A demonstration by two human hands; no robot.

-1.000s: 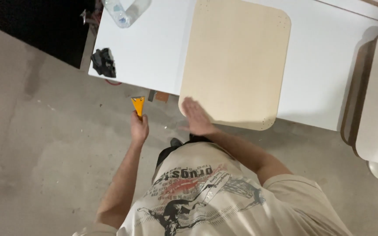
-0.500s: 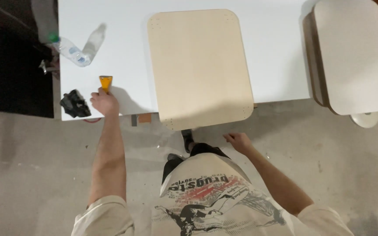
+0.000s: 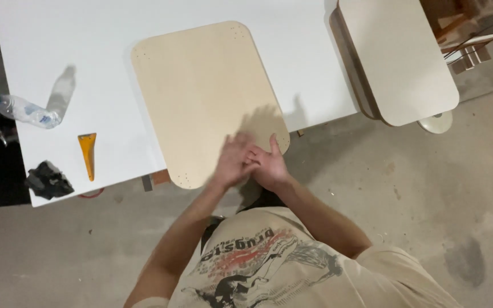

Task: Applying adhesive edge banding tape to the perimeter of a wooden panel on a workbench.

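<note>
Both hands now together, empty, left hand [image 3: 234,161] overlapping right hand [image 3: 269,165] on the near edge of the board [image 3: 206,91]. Left has let go of the orange scraper [image 3: 88,153], lying left on the table [image 3: 115,51] near the bottle [image 3: 21,108].

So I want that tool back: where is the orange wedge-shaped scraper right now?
In the head view the orange wedge-shaped scraper lies on the white table, left of the pale wooden board, between the clear plastic bottle and crumpled black cloth.

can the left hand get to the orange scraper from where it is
Probably yes: the left hand is bare, and only open white table lies between it and the scraper.
</note>
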